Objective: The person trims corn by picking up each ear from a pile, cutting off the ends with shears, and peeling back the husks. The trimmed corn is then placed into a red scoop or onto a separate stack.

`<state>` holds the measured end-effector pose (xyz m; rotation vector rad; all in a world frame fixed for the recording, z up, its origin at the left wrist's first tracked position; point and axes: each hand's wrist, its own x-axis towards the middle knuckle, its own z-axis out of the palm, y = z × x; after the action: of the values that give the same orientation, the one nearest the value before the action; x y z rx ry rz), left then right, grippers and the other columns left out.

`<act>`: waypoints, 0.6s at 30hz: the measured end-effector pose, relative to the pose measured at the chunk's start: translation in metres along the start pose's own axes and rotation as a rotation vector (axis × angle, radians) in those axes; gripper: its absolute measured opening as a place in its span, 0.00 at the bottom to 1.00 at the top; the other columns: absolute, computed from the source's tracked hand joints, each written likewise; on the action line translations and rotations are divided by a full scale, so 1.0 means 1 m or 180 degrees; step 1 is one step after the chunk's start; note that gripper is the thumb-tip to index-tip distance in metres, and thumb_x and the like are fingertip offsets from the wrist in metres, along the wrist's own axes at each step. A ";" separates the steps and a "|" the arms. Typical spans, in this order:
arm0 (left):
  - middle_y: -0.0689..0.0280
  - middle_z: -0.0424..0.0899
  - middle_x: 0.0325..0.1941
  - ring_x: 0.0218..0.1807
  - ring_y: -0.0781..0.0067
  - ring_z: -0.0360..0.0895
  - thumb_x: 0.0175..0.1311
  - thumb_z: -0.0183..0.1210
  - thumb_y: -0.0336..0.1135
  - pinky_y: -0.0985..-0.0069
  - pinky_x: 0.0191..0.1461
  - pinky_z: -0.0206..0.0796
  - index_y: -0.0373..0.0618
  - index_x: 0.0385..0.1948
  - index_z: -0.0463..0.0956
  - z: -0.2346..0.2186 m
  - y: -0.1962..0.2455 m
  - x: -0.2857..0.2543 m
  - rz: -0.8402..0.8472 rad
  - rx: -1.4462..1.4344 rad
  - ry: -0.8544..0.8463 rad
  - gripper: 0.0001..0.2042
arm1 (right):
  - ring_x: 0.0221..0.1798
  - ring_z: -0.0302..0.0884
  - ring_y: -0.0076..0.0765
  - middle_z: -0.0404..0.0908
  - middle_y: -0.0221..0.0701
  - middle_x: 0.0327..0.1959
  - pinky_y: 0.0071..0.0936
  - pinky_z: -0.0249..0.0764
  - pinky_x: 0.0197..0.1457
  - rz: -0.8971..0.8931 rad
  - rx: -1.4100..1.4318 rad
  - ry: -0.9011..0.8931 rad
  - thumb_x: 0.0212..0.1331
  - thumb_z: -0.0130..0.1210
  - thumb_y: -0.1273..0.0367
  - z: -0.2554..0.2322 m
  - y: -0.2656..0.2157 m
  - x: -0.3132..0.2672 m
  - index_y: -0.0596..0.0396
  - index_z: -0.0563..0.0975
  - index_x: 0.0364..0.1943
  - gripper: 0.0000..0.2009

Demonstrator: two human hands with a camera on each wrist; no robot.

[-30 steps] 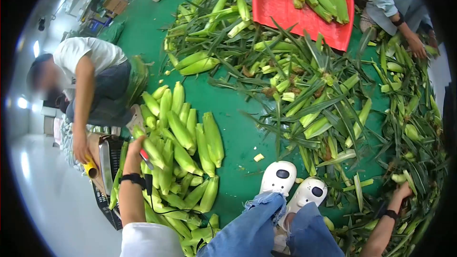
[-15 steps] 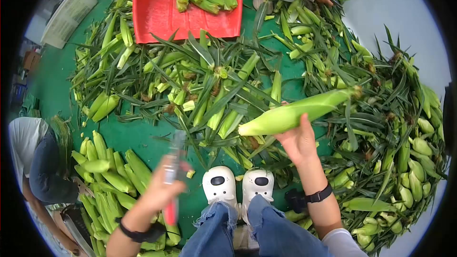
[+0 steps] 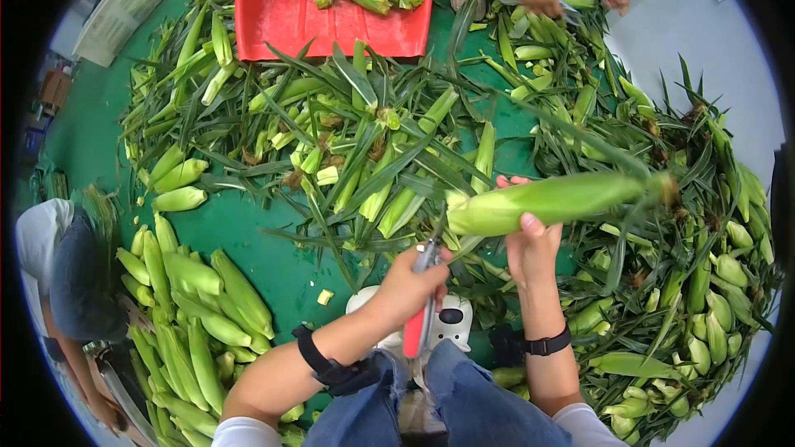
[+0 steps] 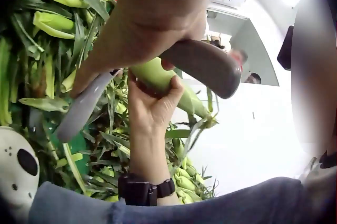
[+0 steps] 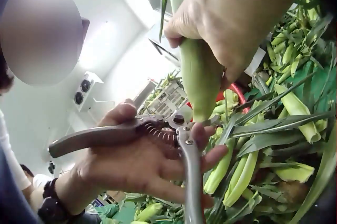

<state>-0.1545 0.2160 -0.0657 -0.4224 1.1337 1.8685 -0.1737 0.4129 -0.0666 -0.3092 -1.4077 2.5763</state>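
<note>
My right hand [image 3: 532, 250] grips a green corn cob [image 3: 555, 204] in its husk, held level, with its cut end toward the left and its silk end to the right. In my left hand [image 3: 407, 288] are pruning shears [image 3: 425, 291] with grey and red handles, their blades at the cob's left end. The right wrist view shows the shears [image 5: 192, 176] with handles spread, the left hand [image 5: 142, 168] around them, and the cob [image 5: 201, 76] in the right hand [image 5: 226, 18] just above the blades. The left wrist view has the cob [image 4: 152, 75] behind the shears' handles.
Husked-leaf heaps [image 3: 373, 141] lie in front and to the right. A pile of cobs [image 3: 195, 314] is at the left. A red scoop [image 3: 290, 12] holds several cobs at the top. Other people work at the upper right and the left edge, near a white crate [image 3: 124, 8].
The view has swung right from the left-hand pile. My left hand has brought the shears rightward to the cob's end; the right hand, earlier among the leaves, now holds the cob.
</note>
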 end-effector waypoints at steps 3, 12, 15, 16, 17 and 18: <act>0.65 0.76 0.31 0.28 0.72 0.76 0.62 0.55 0.34 0.74 0.28 0.71 0.42 0.42 0.70 0.002 0.010 0.000 -0.0067 -0.0648 0.0346 0.11 | 0.66 0.62 0.46 0.67 0.39 0.59 0.48 0.57 0.71 0.0094 0.0350 0.0014 0.45 0.64 0.71 -0.003 -0.005 0.000 0.50 0.61 0.56 0.32; 0.62 0.78 0.41 0.37 0.71 0.79 0.63 0.56 0.31 0.74 0.37 0.74 0.40 0.52 0.65 0.020 0.008 0.029 0.1134 -0.0971 0.0446 0.17 | 0.69 0.58 0.44 0.66 0.37 0.62 0.47 0.53 0.72 0.0482 0.0860 0.0042 0.49 0.62 0.68 0.007 0.012 -0.021 0.49 0.64 0.58 0.30; 0.61 0.77 0.38 0.38 0.70 0.77 0.58 0.60 0.29 0.74 0.40 0.71 0.42 0.53 0.62 0.015 0.005 0.023 0.1854 0.0962 0.0965 0.22 | 0.68 0.61 0.42 0.67 0.36 0.62 0.47 0.56 0.71 0.0911 0.1649 0.0337 0.53 0.60 0.68 0.007 0.011 -0.022 0.48 0.67 0.57 0.25; 0.61 0.77 0.38 0.38 0.70 0.77 0.57 0.61 0.30 0.74 0.41 0.70 0.42 0.54 0.62 0.014 0.010 0.016 0.1864 0.1715 0.1133 0.23 | 0.67 0.62 0.41 0.67 0.36 0.63 0.47 0.57 0.70 0.1107 0.1942 0.0388 0.55 0.60 0.67 0.006 0.011 -0.022 0.47 0.68 0.56 0.23; 0.60 0.74 0.40 0.42 0.64 0.76 0.51 0.65 0.28 0.69 0.47 0.69 0.40 0.53 0.62 0.014 0.017 0.013 0.1917 0.2070 0.1303 0.28 | 0.66 0.64 0.41 0.68 0.36 0.62 0.46 0.59 0.69 0.1129 0.1667 0.0403 0.55 0.59 0.68 0.007 0.011 -0.021 0.48 0.67 0.56 0.23; 0.58 0.73 0.42 0.45 0.62 0.75 0.48 0.66 0.28 0.68 0.50 0.68 0.40 0.53 0.62 0.011 0.019 0.014 0.2504 0.2629 0.1512 0.29 | 0.64 0.65 0.40 0.68 0.36 0.61 0.45 0.61 0.68 0.1132 0.1378 0.0427 0.56 0.58 0.69 0.008 0.012 -0.021 0.49 0.67 0.56 0.23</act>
<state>-0.1768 0.2287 -0.0590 0.1013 2.5179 1.7147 -0.1566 0.3942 -0.0708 -0.6963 -0.7741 2.9810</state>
